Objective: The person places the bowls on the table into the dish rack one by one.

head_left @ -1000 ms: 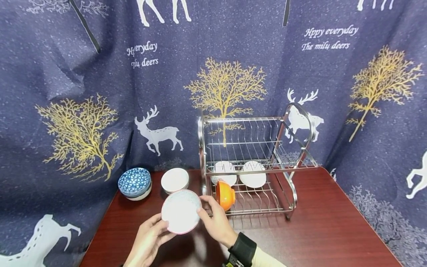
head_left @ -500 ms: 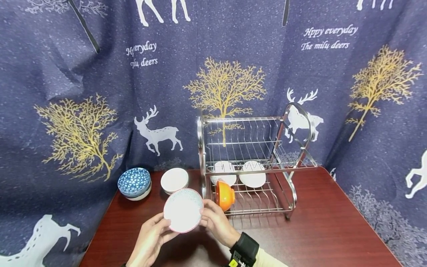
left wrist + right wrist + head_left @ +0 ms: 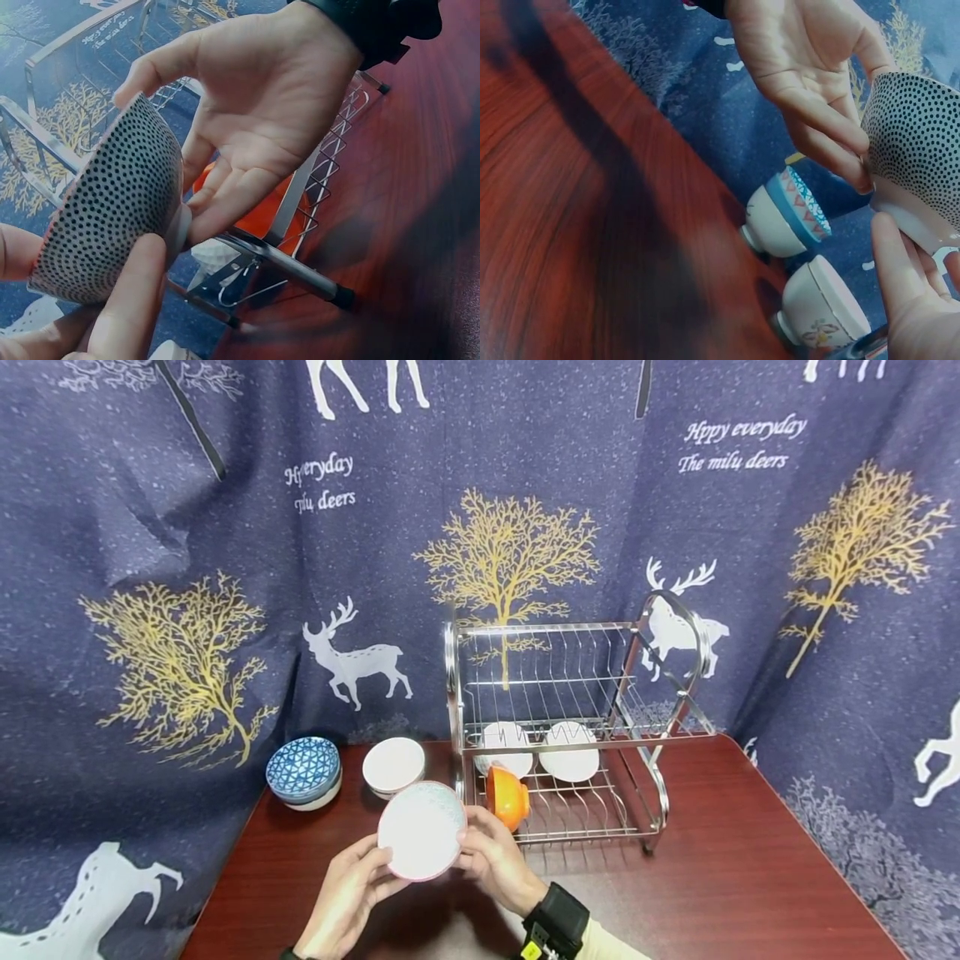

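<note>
This is looking like a home dish corner arranged as a staged set. Beyond the fingers (image 3: 480,843), a steel two-tier dish rack (image 3: 570,735) is standing on a dark red wooden counter (image 3: 720,877). A navy curtain (image 3: 187,568) with deer and golden trees is hanging behind everything instead of a wall.

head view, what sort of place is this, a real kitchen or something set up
Probably a staged dish-handling setup, not a real kitchen. A two-tier chrome wire dish rack stands on a dark red wooden table, and a navy curtain printed with deer and gold trees hangs behind in place of walls. No sink or counter shows.
</note>
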### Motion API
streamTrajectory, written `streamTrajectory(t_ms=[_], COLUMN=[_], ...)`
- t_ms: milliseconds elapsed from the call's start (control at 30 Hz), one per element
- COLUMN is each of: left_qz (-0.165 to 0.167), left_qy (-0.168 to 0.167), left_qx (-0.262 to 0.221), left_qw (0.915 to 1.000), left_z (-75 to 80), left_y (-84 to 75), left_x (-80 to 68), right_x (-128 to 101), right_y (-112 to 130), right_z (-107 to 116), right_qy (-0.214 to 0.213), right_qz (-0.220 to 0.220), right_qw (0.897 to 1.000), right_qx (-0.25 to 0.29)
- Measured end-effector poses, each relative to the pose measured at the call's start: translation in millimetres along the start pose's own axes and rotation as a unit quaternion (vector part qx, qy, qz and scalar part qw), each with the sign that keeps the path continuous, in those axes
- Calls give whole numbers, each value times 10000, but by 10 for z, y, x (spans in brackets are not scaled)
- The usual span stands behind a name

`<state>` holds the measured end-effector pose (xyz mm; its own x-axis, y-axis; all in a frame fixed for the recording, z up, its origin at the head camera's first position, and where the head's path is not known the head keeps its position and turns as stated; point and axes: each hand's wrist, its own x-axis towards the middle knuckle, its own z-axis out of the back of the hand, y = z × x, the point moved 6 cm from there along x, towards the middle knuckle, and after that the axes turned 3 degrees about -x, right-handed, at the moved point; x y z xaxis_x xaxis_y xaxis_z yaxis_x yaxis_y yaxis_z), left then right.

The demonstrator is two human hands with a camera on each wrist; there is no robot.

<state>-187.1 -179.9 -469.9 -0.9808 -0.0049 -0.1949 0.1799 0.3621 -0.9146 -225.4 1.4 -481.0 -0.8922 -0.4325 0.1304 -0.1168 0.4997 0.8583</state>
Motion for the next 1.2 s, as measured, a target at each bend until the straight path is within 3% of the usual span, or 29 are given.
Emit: streamTrajectory(t_ms=[200,333,400,500,633,733,833,1200], left_qz=[-146,-248,-397,-759,-1364,-1622,-1679,-1889], left_qy=[349,308,223,132,-22,-35,96,314], left_qx=[-489,-502,-177,772,2230,2693,2755,2357], left_qw=[9981,9980,9988,9940,9652,9493,9465,9528], left_z=[-39,-57,-79,-132,-233,-321,-405,-558], left_y=[23,84,134,221,305,341,372,450], left_x=[39,132,199,308,399,434,473,542], right_x=[8,6,0,-17,-45,-69,-99,-163], right_y=[65,137,185,261,370,450,529,731], right_z=[60,136,170,221,279,325,379,588], right_qy=[67,167,244,362,461,426,286,-325], right_qz=[195,381,467,593,793,877,904,1063], right_qw=[9997,9991,9986,9976,9957,9952,9955,9925], right_qx=[-143,-110,-56,64,100,69,12,-512])
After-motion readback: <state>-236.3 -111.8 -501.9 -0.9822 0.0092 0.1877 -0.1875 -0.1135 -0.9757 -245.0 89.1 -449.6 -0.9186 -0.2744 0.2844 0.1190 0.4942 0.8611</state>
